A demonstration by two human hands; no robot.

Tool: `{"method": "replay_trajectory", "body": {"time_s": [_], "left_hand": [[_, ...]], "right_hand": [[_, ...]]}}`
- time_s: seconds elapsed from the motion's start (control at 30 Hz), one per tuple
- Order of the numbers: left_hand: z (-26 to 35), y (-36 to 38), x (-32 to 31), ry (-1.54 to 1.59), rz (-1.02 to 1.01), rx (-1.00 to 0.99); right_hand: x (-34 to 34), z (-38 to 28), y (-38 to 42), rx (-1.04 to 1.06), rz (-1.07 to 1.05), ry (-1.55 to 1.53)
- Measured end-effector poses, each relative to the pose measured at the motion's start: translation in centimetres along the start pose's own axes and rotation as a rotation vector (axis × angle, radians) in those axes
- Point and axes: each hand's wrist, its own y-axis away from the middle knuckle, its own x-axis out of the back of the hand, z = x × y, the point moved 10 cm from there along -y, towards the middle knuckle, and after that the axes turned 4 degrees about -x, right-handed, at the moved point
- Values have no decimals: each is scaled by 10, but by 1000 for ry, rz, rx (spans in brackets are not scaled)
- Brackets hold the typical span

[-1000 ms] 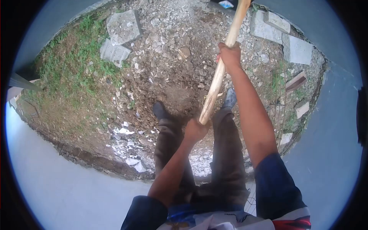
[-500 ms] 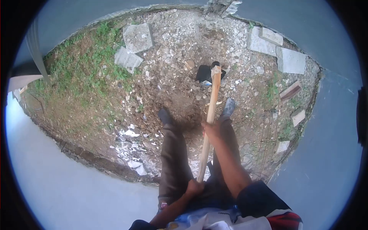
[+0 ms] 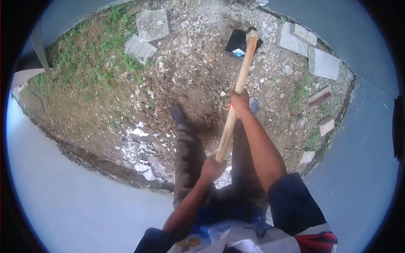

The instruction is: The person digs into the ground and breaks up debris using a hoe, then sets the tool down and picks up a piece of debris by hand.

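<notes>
A hoe (image 3: 241,79) with a pale wooden handle and a wide black blade stretches out in front of me. My left hand (image 3: 213,168) is wrapped round the handle's near end, close to my lap. Farther up, about midway along the handle, my right hand (image 3: 240,102) grips it too. The blade (image 3: 236,41), with a blue and white sticker on it, is over the stony ground at the far side. Brown dug soil (image 3: 198,90) lies between the blade and my feet.
Concrete slabs (image 3: 152,25) rest at the back left, and more blocks (image 3: 324,63) line the right wall. White rubble (image 3: 141,156) is heaped at left by my leg. Thin rods (image 3: 297,130) lie on the right. Grass (image 3: 99,55) grows at left, and grey walls (image 3: 371,126) enclose the plot.
Both hands have moved forward and up with the hoe. Its blade has gone farther away and slightly right, and the sticker on it shows more fully.
</notes>
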Motion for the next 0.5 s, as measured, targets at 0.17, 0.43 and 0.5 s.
{"method": "replay_trajectory", "body": {"time_s": [0.17, 0.43, 0.5], "left_hand": [[-59, 95, -27, 13, 186, -380], [50, -79, 20, -45, 122, -279], [37, -47, 22, 6, 41, -136]], "right_hand": [[30, 14, 144, -21, 44, -75], [31, -142, 29, 397, 104, -140], [8, -64, -20, 159, 60, -71]]}}
